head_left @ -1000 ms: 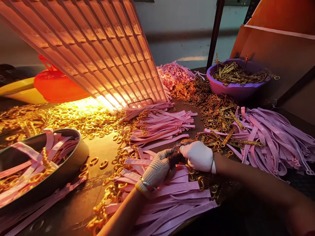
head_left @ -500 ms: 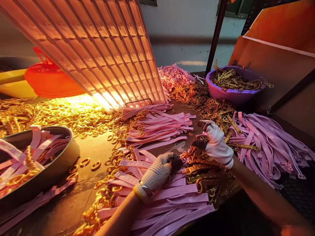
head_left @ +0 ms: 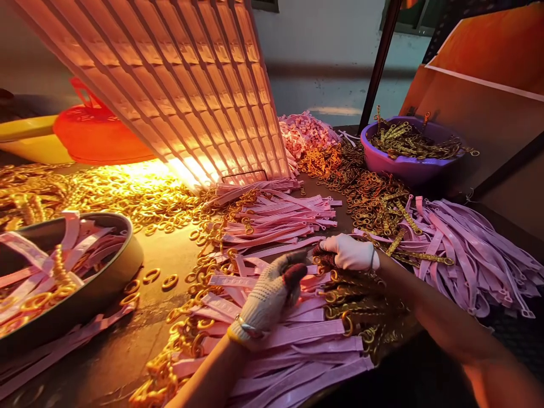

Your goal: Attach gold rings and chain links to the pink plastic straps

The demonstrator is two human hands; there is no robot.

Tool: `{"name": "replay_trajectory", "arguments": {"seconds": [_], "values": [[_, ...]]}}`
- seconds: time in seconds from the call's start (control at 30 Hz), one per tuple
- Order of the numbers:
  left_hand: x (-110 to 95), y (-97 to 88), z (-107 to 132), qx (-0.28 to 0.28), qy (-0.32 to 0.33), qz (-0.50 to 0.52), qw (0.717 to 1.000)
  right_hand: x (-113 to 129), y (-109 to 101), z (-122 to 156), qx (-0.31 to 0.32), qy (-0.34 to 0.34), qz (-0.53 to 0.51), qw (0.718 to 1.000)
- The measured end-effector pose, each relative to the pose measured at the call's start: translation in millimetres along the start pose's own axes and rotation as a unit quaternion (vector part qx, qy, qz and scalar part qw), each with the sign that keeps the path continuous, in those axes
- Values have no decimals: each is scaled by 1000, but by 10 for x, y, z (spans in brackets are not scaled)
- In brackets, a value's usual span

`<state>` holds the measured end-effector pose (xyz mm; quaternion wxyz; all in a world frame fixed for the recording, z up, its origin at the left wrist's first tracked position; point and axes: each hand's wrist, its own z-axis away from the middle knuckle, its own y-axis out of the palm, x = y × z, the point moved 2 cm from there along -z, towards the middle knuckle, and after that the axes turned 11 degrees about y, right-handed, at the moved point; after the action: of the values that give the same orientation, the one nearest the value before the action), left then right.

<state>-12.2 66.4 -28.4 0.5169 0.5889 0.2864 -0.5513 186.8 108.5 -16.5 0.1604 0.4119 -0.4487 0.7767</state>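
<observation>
My left hand (head_left: 270, 294), in a whitish dotted glove with dark fingertips, is over a heap of flat pink straps (head_left: 312, 334). Its fingers are curled toward the thumb, and whatever lies between them is hidden. Close by on the right, my right hand (head_left: 348, 253) wears a white glove with dark fingertips. It is closed in a pinch just above the near row of gold chain pieces (head_left: 352, 297); what it grips does not show. One pink strap (head_left: 363, 232) emerges from behind it toward the right. Gold rings (head_left: 347, 324) hang at some strap ends.
Left stands a dark round pan (head_left: 136, 255) of straps and rings. Loose gold rings (head_left: 157, 207) spread under a bright light behind a leaning ribbed panel (head_left: 191, 85). More straps (head_left: 467, 249) lie right, below a purple basin (head_left: 408, 164) of chains.
My right hand has moved left and slightly down, toward my left hand, and its fingers have closed. My left hand has turned a little, raising its fingertips. The view has shifted slightly.
</observation>
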Motion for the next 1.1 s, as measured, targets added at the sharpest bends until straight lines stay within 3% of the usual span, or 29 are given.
{"name": "replay_trajectory", "arguments": {"seconds": [0.1,0.23,0.4,0.53,0.63,0.7,0.83,0.93,1.1], "values": [[-80,-55,-17,-39,1,144,989,119,-34,11,-94,13,-15,995],[-121,-25,-36,1,-80,272,959,327,21,72,-170,-21,-23,985],[-7,1,-43,-1,-59,241,969,510,166,15,-152,-95,-94,979],[139,-10,-79,-59,-53,239,968,552,280,-68,-90,-82,-88,989],[173,-38,-123,-77,-54,243,965,538,346,-90,-96,-56,-105,988],[149,-60,-139,-62,-71,248,964,507,372,-103,-117,-53,-188,974],[76,-84,-125,-39,-106,278,954,432,371,-127,-160,-38,-360,918],[56,-81,-112,-44,-84,283,954,425,349,-123,-173,-21,-399,900],[57,-80,-112,-33,-40,269,962,418,346,-135,-185,-6,-410,893]]}}
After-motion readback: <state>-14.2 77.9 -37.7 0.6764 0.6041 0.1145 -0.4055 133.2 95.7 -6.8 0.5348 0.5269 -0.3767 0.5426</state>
